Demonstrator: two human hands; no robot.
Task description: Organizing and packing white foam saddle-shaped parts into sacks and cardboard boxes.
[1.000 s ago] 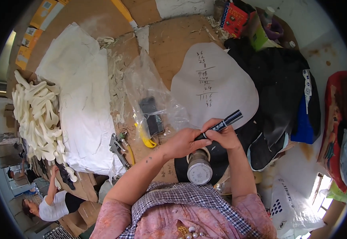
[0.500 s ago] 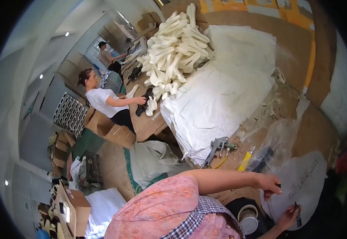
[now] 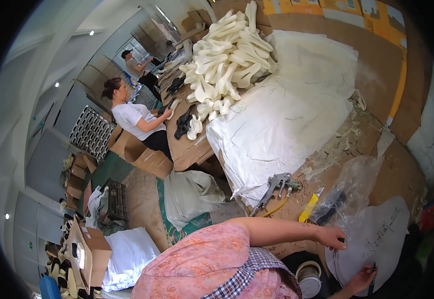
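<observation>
- Holding a black marker (image 3: 372, 287) in the right hand (image 3: 360, 280), fingers closed round the barrel, at the near part of the white panel (image 3: 364, 254). Can't tell which end is the nib.
- Left hand (image 3: 330, 237) at the panel's left edge, fingers pinched on a small dark piece (image 3: 342, 240). Could be a cap; too small to confirm.
- Panel lies on the counter (image 3: 401, 164), handwriting on its face.
- Marker handling, my read: light, stiff, smooth, not fragile; could slip or roll if held loosely. Grip mid-barrel, thumb opposing fingers, off the nib.
- Dark piece: likely light and hard, easy to drop. Pinch it by the sides.
- Panel: looks thin, light, a bit bendy. Take it by the rim, off the ink.
- Nearby: round tin (image 3: 309, 285) next to black material (image 3: 296, 259); clear plastic bag (image 3: 359, 174) beyond the left hand; yellow tool (image 3: 308, 208) beside the bag; spray gun (image 3: 277, 185) farther left.
</observation>
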